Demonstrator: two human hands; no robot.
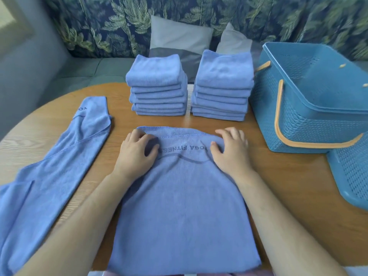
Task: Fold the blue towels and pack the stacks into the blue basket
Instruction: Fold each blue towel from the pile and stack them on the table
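A blue towel [183, 206] with dark printed lettering lies folded over in front of me on the wooden table [123, 120]. My left hand [137, 152] rests on its far left corner with fingers loosely bent. My right hand [231, 150] rests on the far right corner, fingers spread on the cloth. Two stacks of folded blue towels stand behind: the left stack [157, 86] and the right stack [223, 86]. The blue basket [310, 100] with orange handles stands at the right, with nothing inside that I can see.
An unfolded blue towel [51, 166] lies along the table's left side and hangs over the near edge. A second blue basket [350, 176] sits lower at the right edge. Behind the table are a sofa with grey pillows [179, 36] and a leaf-patterned wall.
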